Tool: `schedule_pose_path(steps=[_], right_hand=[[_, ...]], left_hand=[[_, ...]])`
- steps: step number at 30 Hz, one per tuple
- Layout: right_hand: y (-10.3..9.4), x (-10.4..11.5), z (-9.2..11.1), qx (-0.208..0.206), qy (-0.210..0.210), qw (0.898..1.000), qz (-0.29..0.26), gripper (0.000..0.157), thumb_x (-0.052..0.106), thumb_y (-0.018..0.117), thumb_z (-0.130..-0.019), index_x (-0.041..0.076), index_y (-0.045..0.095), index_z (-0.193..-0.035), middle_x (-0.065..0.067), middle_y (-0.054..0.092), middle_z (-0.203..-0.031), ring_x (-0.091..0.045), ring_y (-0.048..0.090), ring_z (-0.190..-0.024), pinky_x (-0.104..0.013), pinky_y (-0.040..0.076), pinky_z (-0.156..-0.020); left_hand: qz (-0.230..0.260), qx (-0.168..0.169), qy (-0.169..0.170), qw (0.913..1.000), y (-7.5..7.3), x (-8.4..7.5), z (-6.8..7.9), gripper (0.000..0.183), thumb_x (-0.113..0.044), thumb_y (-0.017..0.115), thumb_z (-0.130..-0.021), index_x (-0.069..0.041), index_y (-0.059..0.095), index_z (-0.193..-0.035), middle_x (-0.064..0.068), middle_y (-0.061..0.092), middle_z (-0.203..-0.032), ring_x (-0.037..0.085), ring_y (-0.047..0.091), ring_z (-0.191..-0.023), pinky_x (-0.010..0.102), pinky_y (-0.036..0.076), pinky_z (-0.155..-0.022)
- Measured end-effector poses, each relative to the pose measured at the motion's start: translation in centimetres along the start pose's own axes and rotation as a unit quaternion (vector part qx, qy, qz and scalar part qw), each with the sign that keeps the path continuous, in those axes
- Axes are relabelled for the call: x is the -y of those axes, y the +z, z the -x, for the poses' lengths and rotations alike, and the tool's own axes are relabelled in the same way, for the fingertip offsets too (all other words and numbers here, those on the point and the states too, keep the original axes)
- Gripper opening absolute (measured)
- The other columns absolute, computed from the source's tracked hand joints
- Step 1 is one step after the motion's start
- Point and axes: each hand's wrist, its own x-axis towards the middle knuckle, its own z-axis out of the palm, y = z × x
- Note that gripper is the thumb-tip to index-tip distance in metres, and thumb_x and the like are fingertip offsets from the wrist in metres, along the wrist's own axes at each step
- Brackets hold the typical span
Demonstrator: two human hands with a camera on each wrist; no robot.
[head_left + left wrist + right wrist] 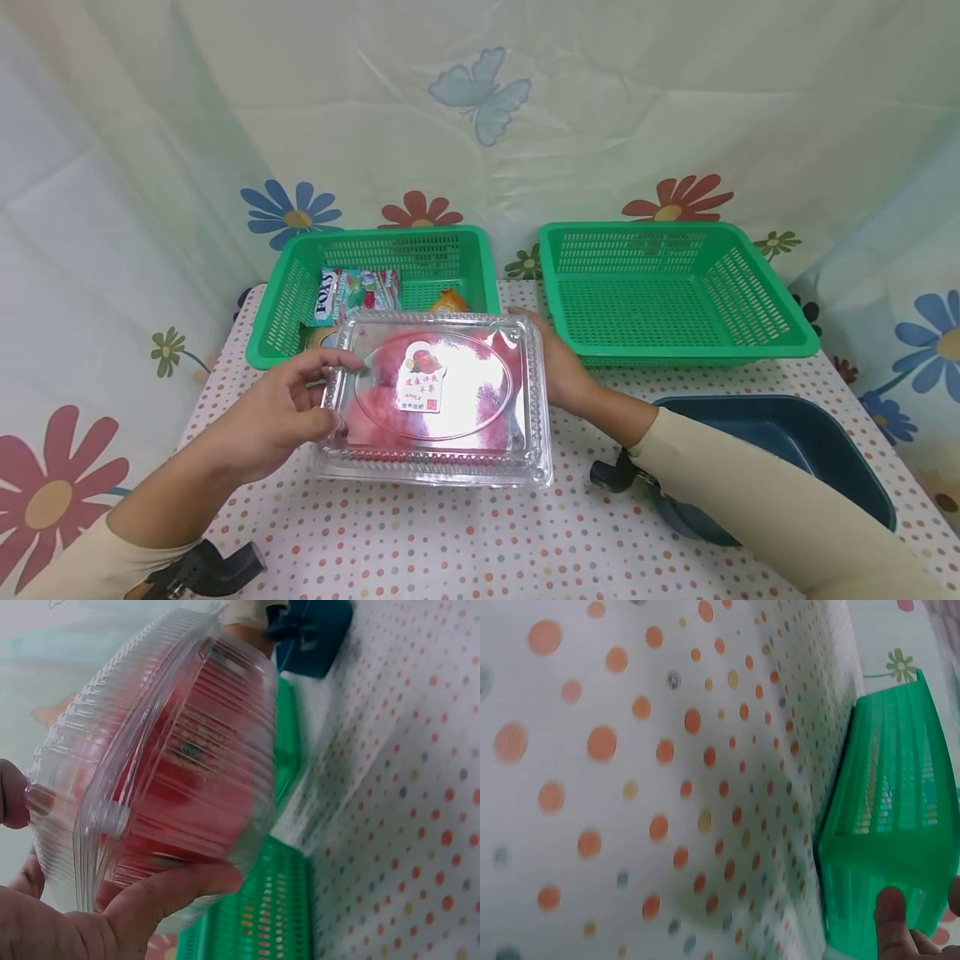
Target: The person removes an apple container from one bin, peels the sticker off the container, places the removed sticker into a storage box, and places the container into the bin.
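Note:
A clear plastic clamshell box of red apples (480, 392), with a white label reading APPLE, is held tilted above the table. My left hand (281, 400) grips its left end; in the left wrist view the thumb (176, 892) presses its side. Past the box's right edge is my right hand (558, 362), its fingertips partly hidden behind the box. In the right wrist view, the right thumb (890, 915) shows in front of a green basket (885, 795), with nothing seen in its grasp.
Behind the box, the left green basket (258, 333) holds a FOX'S candy bag (352, 296) and an orange packet (450, 302). Another green basket (675, 350) stands at right. A dark blue tub (810, 433) lies partly under my right forearm on the dotted tablecloth (480, 542).

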Motion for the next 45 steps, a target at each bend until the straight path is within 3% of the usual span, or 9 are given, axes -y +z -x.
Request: schedule_pose_path(steps=[5,9,15,22,26,32,35,42,45], right_hand=[[-0.9,0.3,0.0,0.003,0.03,1.0,-0.007,0.095,-0.008,0.081,-0.08,-0.001,0.027,-0.158,-0.025,0.05,-0.148,-0.041,0.05,-0.135,-0.052,0.046,-0.107],[-1.1,0.7,0.2,0.019,0.052,0.998,-0.038,0.085,-0.008,0.076,-0.086,-0.001,0.03,-0.156,-0.025,0.046,-0.152,-0.042,0.051,-0.133,-0.047,0.052,-0.1],[-2.4,1.6,0.6,0.005,0.074,0.997,-0.011,0.052,0.005,0.053,-0.106,0.0,0.035,-0.155,-0.023,0.05,-0.148,-0.039,0.057,-0.128,-0.046,0.053,-0.1],[-4.6,2.7,1.6,-0.009,0.11,0.992,-0.055,0.044,0.006,0.05,-0.107,-0.005,0.04,-0.149,-0.025,0.053,-0.14,-0.034,0.068,-0.107,-0.036,0.06,-0.085],[-4.9,3.0,3.4,0.021,0.133,0.99,-0.037,0.047,0.02,0.053,-0.108,-0.005,0.043,-0.146,-0.026,0.059,-0.132,-0.032,0.069,-0.104,-0.039,0.061,-0.083],[-3.7,2.9,6.9,0.081,0.138,0.987,-0.008,0.06,0.035,0.057,-0.106,0.001,0.038,-0.151,-0.026,0.051,-0.141,-0.028,0.07,-0.097,-0.038,0.061,-0.077],[-3.6,2.8,8.3,0.091,0.125,0.988,-0.005,0.067,0.03,0.065,-0.102,0.002,0.034,-0.154,-0.024,0.045,-0.147,-0.024,0.07,-0.094,-0.038,0.061,-0.074],[-3.9,2.2,10.4,0.136,0.132,0.979,-0.073,0.087,0.02,0.08,-0.091,0.012,0.027,-0.159,-0.019,0.064,-0.104,-0.031,0.071,-0.09,-0.037,0.058,-0.065],[-3.8,1.8,10.9,0.137,0.131,0.976,-0.111,0.09,0.015,0.082,-0.089,0.008,0.026,-0.16,-0.022,0.06,-0.106,-0.035,0.071,-0.094,-0.039,0.06,-0.067]], left_hand=[[0.007,0.003,-0.017,0.9998,0.9,0.6,0.4,0.056,0.012,0.059,-0.085,0.007,0.044,-0.138,0.028,0.043,-0.12,0.026,0.062,-0.094,0.033,0.061,-0.075],[0.016,0.001,-0.035,0.9993,1.6,1.2,0.8,0.056,0.012,0.059,-0.085,0.007,0.043,-0.139,0.028,0.044,-0.121,0.026,0.062,-0.095,0.033,0.061,-0.074],[0.029,-0.003,-0.06,0.9978,2.5,2.6,1.4,0.058,0.011,0.061,-0.085,0.007,0.041,-0.139,0.027,0.043,-0.123,0.028,0.062,-0.097,0.034,0.061,-0.076],[0.048,-0.014,-0.092,0.9945,3.6,4.5,1.6,0.057,0.01,0.063,-0.084,0.005,0.043,-0.137,0.023,0.043,-0.122,0.027,0.059,-0.095,0.03,0.059,-0.075],[0.051,-0.024,-0.105,0.9929,4.3,5.5,1.3,0.059,0.01,0.064,-0.081,0.004,0.046,-0.136,0.021,0.043,-0.12,0.023,0.056,-0.089,0.025,0.055,-0.067],[0.055,-0.041,-0.126,0.9896,4.7,6.2,0.7,0.06,0.01,0.064,-0.078,0.002,0.049,-0.135,0.021,0.039,-0.124,0.022,0.055,-0.086,0.024,0.053,-0.065],[0.057,-0.038,-0.126,0.9897,5.0,6.3,0.6,0.06,0.011,0.063,-0.078,0.003,0.048,-0.135,0.02,0.041,-0.121,0.02,0.054,-0.083,0.023,0.051,-0.063],[0.072,-0.04,-0.122,0.9891,5.2,6.6,0.3,0.06,0.012,0.062,-0.077,0.004,0.047,-0.134,0.02,0.04,-0.118,0.018,0.051,-0.078,0.022,0.049,-0.061],[0.067,-0.043,-0.123,0.9892,5.2,6.9,0.2,0.06,0.011,0.063,-0.077,0.002,0.049,-0.134,0.02,0.037,-0.121,0.017,0.049,-0.079,0.021,0.049,-0.061]])
